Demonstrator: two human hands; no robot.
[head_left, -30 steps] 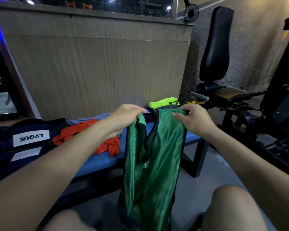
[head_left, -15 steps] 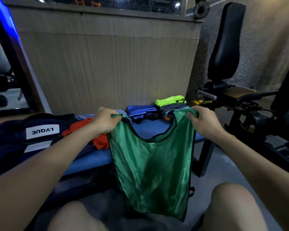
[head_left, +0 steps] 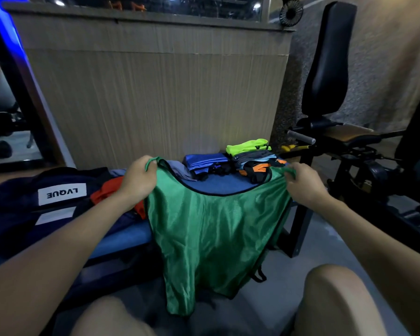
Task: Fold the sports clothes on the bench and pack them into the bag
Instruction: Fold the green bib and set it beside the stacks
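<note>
The left hand (head_left: pixel 137 179) and the right hand (head_left: pixel 302 183) hold a green mesh vest (head_left: pixel 214 238) spread flat between them, each hand's fingers curled tight round one shoulder strap. The vest hangs from the straps in front of the near edge of the blue tabletop (head_left: pixel 218 184), its lower hem dropping toward the floor between the person's knees. On the far right of the tabletop lie folded clothes: a blue piece (head_left: pixel 205 161), and just right of it a stack topped by a neon yellow piece (head_left: pixel 247 146) over grey and black-and-orange ones. An orange-red garment (head_left: pixel 107 190) lies crumpled on the tabletop behind the left wrist. At the left sits a dark navy bag (head_left: pixel 22 202) bearing a white label that reads LVQUE upside down. A black padded gym machine (head_left: pixel 325 69) stands to the right.
</note>
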